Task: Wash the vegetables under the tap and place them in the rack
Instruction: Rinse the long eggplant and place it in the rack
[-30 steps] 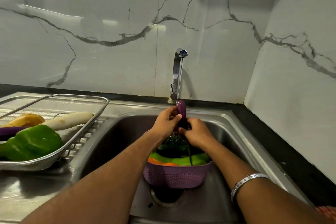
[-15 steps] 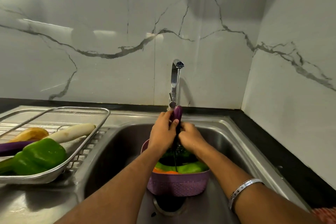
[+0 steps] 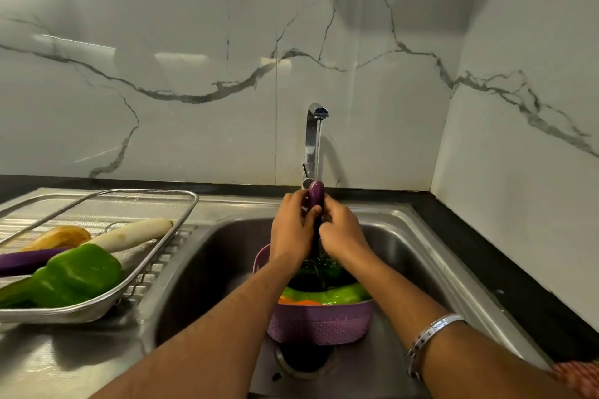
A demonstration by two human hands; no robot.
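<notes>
Since the frame half a second back, both hands have slid a little higher on the slender purple eggplant (image 3: pixel 316 196), so less of its rounded tip shows above the fingers; camera pitch also shifted, tap now lower in view.

Eggplant: held upright over the sink, tip directly under the thin stream of water falling from the chrome tap (image 3: pixel 313 139). Lower part hidden between the palms.

Left hand (image 3: pixel 291 233): fingers curled round the eggplant's left side, thumb near the tip. Right hand (image 3: pixel 340 233): fingers wrapped round the right side, gripping it. The two hands touch or nearly touch at the fingertips. Silver bangle (image 3: pixel 431 337) on the right wrist.

Directly below the hands: lilac perforated plastic basket (image 3: pixel 319 324) sitting in the stainless steel sink (image 3: pixel 408 236), over the drain. Contents visible: dark green leafy vegetable, a light green vegetable, something orange at the near edge; exact types cannot be told.

Left of the sink, on the ribbed steel drainboard: steel mesh rack (image 3: pixel 181 214), tilted with its near rim lower. Inside it: green bell pepper (image 3: pixel 77 275) at front, long white radish (image 3: pixel 133 235) lying diagonally behind it, second purple eggplant (image 3: pixel 26 261) at the left edge, a tan-yellow vegetable (image 3: pixel 58 236) behind that.

Background: white marble-pattern wall tiles with grey veins, black tabletop (image 3: pixel 486 253) strip along the wall and right side.
</notes>
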